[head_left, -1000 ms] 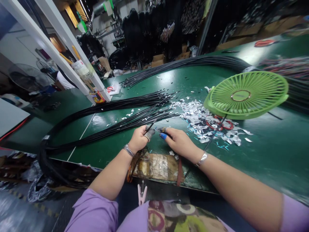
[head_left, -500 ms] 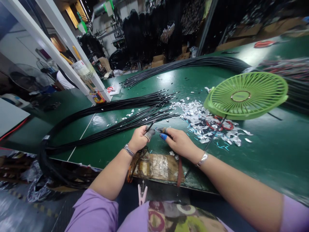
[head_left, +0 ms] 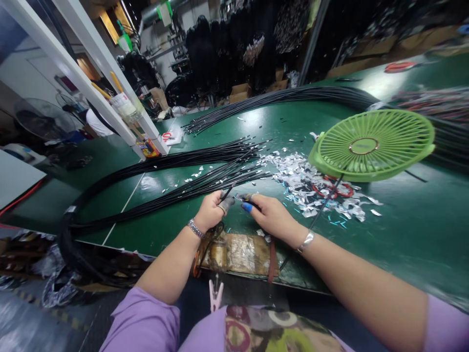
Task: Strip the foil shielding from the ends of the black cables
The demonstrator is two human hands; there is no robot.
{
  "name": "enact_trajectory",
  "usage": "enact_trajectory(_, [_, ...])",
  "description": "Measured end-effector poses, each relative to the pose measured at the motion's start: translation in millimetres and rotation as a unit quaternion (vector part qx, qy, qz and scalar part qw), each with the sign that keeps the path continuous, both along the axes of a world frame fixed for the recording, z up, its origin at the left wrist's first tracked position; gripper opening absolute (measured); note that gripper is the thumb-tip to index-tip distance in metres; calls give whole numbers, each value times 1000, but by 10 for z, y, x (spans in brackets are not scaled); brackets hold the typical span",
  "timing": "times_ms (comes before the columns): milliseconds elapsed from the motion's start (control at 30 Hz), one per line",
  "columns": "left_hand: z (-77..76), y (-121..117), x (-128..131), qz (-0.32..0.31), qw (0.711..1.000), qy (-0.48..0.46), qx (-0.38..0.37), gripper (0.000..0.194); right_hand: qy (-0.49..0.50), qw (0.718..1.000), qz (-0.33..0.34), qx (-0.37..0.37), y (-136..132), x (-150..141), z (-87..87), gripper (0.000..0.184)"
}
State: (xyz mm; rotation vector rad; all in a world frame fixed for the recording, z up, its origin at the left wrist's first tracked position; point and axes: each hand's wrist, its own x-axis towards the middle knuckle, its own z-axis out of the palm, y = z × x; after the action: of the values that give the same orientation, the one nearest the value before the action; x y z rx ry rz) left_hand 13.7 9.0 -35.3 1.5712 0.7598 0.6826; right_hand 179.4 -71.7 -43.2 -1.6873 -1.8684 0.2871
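Observation:
My left hand [head_left: 216, 208], with grey finger covers, is closed on a thin black cable [head_left: 232, 187] that sticks up past the fingertips. Just to its right, my right hand [head_left: 266, 210] is pinched shut, with dark coverings on some fingers and a blue one on another. A small pale tip [head_left: 238, 197] shows at its fingertips; what they grip is too small to make out. The two hands almost meet above the bench edge. Beyond them lie loose ends of a black cable bundle [head_left: 183, 190], which loops off to the left.
White scraps [head_left: 298, 181] and blue bits litter the green bench [head_left: 399, 230], with red-handled scissors [head_left: 342, 189] among them. A green fan [head_left: 373, 144] stands at right. Below my hands is a taped board [head_left: 249, 252]. Another cable bundle [head_left: 278, 98] lies behind; white posts [head_left: 106, 73] rise at left.
Both hands hold nearly the same place and grip. The view has shifted only very slightly.

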Motion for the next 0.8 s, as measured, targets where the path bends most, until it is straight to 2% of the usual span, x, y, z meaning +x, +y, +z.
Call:
enact_trajectory(533, [-27, 7, 0, 0, 1000, 6, 6, 46, 3, 1000, -3, -5, 9, -9, 27, 25])
enact_trajectory(667, [-22, 13, 6, 22, 1000, 7, 7, 44, 4, 1000, -8, -12, 10, -7, 39, 25])
enact_trajectory(800, [0, 39, 5, 88, 996, -6, -19, 40, 1, 1000, -7, -12, -6, -5, 44, 25])
